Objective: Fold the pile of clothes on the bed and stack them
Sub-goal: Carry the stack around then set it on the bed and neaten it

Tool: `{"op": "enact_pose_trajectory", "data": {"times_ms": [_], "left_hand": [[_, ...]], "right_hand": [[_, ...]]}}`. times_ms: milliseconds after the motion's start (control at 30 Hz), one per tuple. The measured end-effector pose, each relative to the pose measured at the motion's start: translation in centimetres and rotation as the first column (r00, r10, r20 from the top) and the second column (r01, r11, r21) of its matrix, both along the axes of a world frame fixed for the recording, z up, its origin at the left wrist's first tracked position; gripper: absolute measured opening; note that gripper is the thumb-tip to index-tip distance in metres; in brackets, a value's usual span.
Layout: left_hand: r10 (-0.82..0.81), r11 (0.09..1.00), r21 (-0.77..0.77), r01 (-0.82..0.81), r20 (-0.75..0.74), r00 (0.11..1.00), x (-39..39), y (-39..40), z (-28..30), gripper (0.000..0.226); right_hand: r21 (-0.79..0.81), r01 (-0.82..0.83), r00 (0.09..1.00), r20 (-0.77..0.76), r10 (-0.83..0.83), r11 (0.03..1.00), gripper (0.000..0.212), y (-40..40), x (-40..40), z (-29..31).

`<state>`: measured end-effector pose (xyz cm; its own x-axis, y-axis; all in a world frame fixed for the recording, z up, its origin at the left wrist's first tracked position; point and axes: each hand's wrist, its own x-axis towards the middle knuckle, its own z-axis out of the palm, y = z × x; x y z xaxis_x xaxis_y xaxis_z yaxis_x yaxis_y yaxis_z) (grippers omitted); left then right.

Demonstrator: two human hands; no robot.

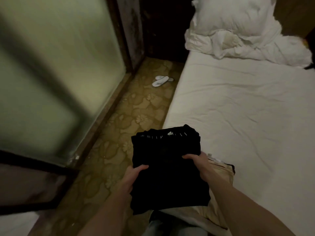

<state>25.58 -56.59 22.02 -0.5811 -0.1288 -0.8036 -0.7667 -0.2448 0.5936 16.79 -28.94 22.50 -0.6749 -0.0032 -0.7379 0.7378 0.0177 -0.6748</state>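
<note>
A folded black garment (167, 167) with small white marks along its far edge is held in the air over the near left corner of the bed (247, 116). My left hand (131, 178) grips its left side, thumb on top. My right hand (197, 162) grips its right side, fingers curled over the top. Under and to the right of the black garment lies a folded beige garment (221, 178) on the bed's near edge, partly hidden by my right arm.
A white pillow and rumpled white bedding (238, 31) sit at the head of the bed. White slippers (161, 80) lie on the patterned carpet (136, 116) in the narrow aisle. A frosted glass panel (51, 65) in a dark frame stands at left.
</note>
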Motion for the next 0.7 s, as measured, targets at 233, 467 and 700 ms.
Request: {"op": "enact_pose_trajectory", "data": {"times_ms": [233,467,700], "left_hand": [[0.262,0.964,-0.043,-0.264,-0.03,0.964,6.9,-3.1,4.2,0.068],[0.525,0.848,-0.055,-0.527,-0.051,0.85,17.3,-5.9,5.7,0.096],[0.76,0.642,-0.065,-0.764,-0.079,0.646,27.9,-8.6,7.1,0.088]], "right_hand": [[-0.054,-0.201,0.98,-0.029,0.199,0.978,0.05,-6.3,0.5,2.7],[-0.133,-0.46,0.888,-0.084,0.453,0.878,0.053,-14.1,4.7,5.7],[-0.122,-0.711,0.703,-0.121,0.701,0.692,0.06,-23.9,10.7,7.4]]}}
